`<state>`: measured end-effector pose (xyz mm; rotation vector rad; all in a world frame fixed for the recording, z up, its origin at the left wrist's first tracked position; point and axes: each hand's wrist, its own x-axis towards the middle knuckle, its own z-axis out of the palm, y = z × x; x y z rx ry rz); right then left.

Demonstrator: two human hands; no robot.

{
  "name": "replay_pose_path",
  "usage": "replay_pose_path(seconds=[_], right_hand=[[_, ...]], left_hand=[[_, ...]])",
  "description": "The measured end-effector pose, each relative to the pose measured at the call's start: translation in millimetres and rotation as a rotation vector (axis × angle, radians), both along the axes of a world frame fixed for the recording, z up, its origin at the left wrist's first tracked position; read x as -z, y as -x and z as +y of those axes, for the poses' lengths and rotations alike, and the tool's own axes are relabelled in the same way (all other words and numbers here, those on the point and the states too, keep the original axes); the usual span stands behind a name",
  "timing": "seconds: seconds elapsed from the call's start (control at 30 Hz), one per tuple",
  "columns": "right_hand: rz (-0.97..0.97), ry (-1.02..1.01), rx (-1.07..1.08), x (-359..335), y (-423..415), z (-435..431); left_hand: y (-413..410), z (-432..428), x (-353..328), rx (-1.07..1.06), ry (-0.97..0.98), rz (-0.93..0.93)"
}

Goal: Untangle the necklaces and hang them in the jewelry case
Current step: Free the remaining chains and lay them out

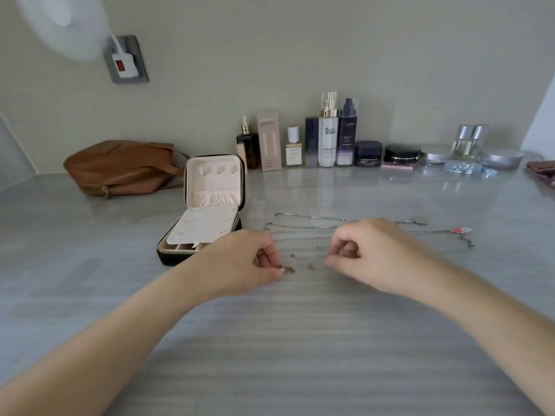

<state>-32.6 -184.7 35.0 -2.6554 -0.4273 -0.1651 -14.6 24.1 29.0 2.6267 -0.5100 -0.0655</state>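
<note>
Pinched between the thumb and fingertips of the left hand [246, 261] is one end of a gold necklace [289, 269], whose small gold parts lie on the gray table [300, 340] just beside that hand. The right hand [375, 253] is curled, thumb and forefinger pressed together close to the same gold bits. Whether a fine chain runs between them is too thin to tell.

Seen from the head camera, both forearms reach in from the bottom corners and the hands sit near each other at mid-table. Just behind them several silver necklaces [306, 226] lie stretched out sideways in rough rows, one ending in a round silver pendant [420, 220] and another in a red pendant [459, 230].

To the left of the hands stands the jewelry case [210, 211] — black outside, cream inside — with its lid upright (three small hooks above a gathered pocket) and a cream flap tilted over the base.

Behind the case lies a brown bag [120, 166]. A row of cosmetic bottles [327, 139] and jars lines the wall.
</note>
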Motion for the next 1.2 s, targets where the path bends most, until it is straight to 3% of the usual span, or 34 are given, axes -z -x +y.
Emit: replay_pose_path(seconds=[0.3, 0.63, 0.83, 0.97, 1.2], right_hand=[[-0.104, -0.007, -0.106, 22, -6, 28], [-0.049, -0.385, -0.116, 14, 1, 35], [0.052, -0.646, -0.121, 7, 1, 29], [0.134, -0.808, -0.062, 2, 2, 27], [0.249, -0.900, -0.051, -6, 3, 22]], left_hand=[[2, 1, 9, -0.040, 0.123, -0.125], [9, -11, 3, -0.018, 0.461, 0.027], [12, -10, -4, -0.056, 0.695, 0.250], [11, -7, -4, -0.088, 0.677, 0.247], [11, -6, -3, -0.061, 0.614, 0.209]])
